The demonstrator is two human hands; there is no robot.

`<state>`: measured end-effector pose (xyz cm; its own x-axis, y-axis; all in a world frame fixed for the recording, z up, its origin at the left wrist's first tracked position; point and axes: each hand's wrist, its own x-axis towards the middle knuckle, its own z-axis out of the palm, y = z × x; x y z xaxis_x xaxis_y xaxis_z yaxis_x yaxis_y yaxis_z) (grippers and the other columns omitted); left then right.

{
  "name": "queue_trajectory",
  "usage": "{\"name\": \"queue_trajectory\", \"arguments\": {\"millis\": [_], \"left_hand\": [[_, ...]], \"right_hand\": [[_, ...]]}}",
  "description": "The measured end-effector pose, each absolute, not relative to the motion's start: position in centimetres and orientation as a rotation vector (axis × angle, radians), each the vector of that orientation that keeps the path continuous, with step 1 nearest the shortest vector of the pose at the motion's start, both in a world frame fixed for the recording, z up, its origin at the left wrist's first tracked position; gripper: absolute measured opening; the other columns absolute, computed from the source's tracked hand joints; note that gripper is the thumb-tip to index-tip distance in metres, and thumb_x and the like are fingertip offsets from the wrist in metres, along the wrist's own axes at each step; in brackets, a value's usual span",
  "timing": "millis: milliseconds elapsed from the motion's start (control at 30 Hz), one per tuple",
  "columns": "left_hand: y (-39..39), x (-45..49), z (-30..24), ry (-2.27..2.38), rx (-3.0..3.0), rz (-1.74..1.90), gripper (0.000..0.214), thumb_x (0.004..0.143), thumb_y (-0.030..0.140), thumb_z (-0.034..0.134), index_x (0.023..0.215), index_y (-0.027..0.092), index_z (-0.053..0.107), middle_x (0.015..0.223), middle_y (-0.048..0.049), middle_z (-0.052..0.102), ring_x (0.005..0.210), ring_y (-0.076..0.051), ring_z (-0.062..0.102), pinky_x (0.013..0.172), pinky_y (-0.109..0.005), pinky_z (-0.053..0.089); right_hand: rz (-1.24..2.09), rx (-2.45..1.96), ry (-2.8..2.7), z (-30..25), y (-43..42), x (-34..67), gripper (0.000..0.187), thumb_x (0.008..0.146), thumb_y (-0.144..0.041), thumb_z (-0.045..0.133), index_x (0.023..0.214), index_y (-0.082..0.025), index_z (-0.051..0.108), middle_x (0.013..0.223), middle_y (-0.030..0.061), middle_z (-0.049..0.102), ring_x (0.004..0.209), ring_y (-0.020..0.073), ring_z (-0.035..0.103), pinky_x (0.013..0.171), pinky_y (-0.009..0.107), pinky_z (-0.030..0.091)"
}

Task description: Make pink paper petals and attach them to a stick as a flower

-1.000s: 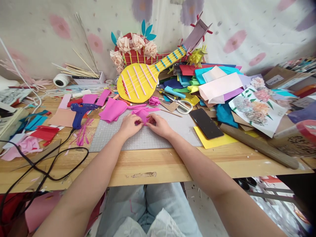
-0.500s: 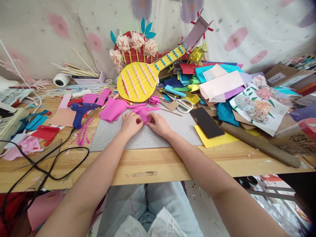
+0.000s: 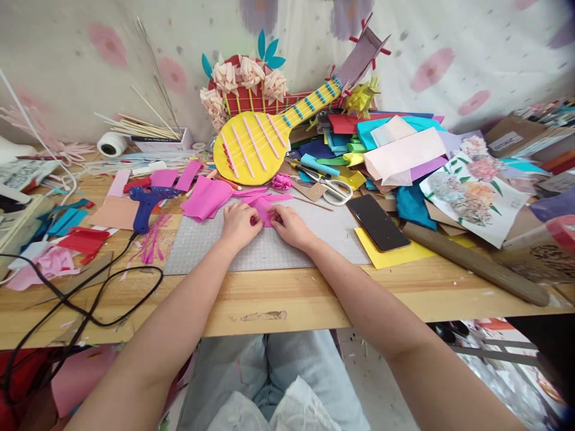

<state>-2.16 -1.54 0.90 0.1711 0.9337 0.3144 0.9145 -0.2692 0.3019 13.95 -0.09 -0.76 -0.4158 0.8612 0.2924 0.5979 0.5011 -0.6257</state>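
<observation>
My left hand (image 3: pixel 240 224) and my right hand (image 3: pixel 290 225) meet over a small piece of magenta paper (image 3: pixel 264 211) on the grey cutting mat (image 3: pixel 269 248). Fingers of both hands are curled and pinch the paper's edges from either side. The paper lies low against the mat, partly hidden by my fingers. A larger magenta sheet (image 3: pixel 205 199) sits just left of it, and a small magenta paper flower (image 3: pixel 281 181) lies behind it.
A blue glue gun (image 3: pixel 146 203) with a black cord (image 3: pixel 90 299) lies at left. Scissors (image 3: pixel 330 188), a black phone (image 3: pixel 376 222) on yellow paper, a wooden rolling pin (image 3: pixel 471 263), a yellow paper guitar (image 3: pixel 265 140) and heaps of coloured sheets fill the back and right.
Both hands have shifted slightly away from me along the mat with the magenta paper still between the fingers. Nothing else on the table moved.
</observation>
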Motion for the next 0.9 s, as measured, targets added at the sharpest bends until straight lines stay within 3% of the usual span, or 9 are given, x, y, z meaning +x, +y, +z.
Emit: {"name": "queue_trajectory", "arguments": {"millis": [267,500,667,900], "left_hand": [[-1.5,-2.1,0.8,1.872,2.360,0.701,0.013,0.070,0.030,0.062,0.062,0.021,0.059,0.077,-0.0040,0.063,0.087,-0.024,0.051,0.080,-0.042,0.032],[-1.2,-2.6,0.8,1.764,2.419,0.725,0.012,0.074,0.033,0.061,0.070,0.021,0.061,0.084,-0.0032,0.063,0.091,-0.023,0.051,0.084,-0.041,0.031],[-0.7,-3.9,1.2,1.636,2.461,0.704,0.010,0.075,0.032,0.061,0.075,0.022,0.061,0.086,-0.0015,0.064,0.091,-0.020,0.053,0.086,-0.038,0.030],[-0.4,-5.2,1.6,1.666,2.410,0.644,0.013,0.077,0.034,0.059,0.074,0.021,0.059,0.083,0.0000,0.065,0.089,-0.019,0.055,0.085,-0.037,0.027]], "right_hand": [[0.565,-1.162,-2.181,-0.8,-0.2,14.0,0.033,0.073,-0.008,0.044,0.103,-0.018,0.055,0.081,0.0037,0.061,0.081,0.0170,0.052,0.081,0.033,0.041],[0.606,-1.084,-2.090,-0.9,0.5,14.6,0.043,0.075,-0.007,0.038,0.112,-0.022,0.054,0.113,0.0059,0.057,0.089,0.0156,0.054,0.085,0.034,0.043],[0.644,-1.070,-2.178,-0.6,0.6,14.7,0.047,0.074,-0.006,0.043,0.117,-0.021,0.052,0.110,0.0063,0.058,0.087,0.0155,0.053,0.085,0.034,0.042],[0.727,-1.020,-2.144,-0.3,0.3,14.8,0.021,0.075,-0.009,0.047,0.087,-0.016,0.062,0.089,0.0043,0.056,0.078,0.0124,0.051,0.076,0.027,0.042]]}}
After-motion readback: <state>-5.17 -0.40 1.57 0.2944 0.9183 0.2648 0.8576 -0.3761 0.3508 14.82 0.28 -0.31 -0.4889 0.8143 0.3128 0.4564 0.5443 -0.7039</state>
